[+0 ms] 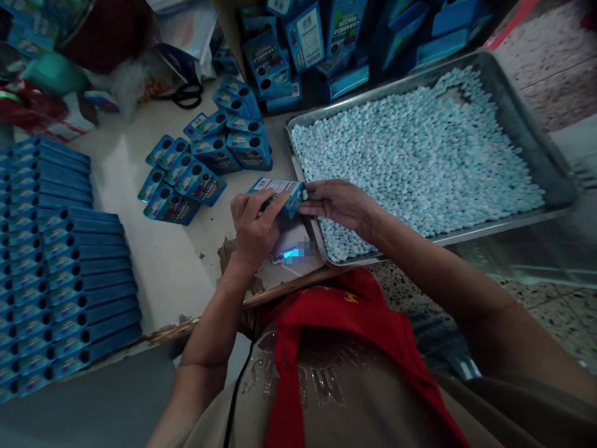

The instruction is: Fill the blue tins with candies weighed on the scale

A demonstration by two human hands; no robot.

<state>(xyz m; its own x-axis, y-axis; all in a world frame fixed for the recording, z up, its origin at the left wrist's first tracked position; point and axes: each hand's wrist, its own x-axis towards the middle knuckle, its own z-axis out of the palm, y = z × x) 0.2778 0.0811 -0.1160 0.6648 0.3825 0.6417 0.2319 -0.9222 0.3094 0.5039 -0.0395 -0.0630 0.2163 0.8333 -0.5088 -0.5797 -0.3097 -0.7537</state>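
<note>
My left hand (257,227) is closed around a small blue candy box (280,185), which is tipped on its side with a white printed panel up. At the box's right end, my right hand (338,202) is cupped with its fingertips against the opening. A few pale blue candies (305,195) show between those fingertips and the box; how many lie in the palm is hidden. Under the box sits a small white scale (293,239) with a lit blue display. Close on the right, a metal tray (321,239) holds a wide layer of pale blue candies (410,162).
Rows of blue boxes (88,274) are stacked along the table's left side. Smaller groups of boxes (181,186) stand left of my hands. Black scissors (186,95) lie farther back. More boxes (303,37) fill a cardboard carton behind the tray. The table's wooden edge (289,287) runs before me.
</note>
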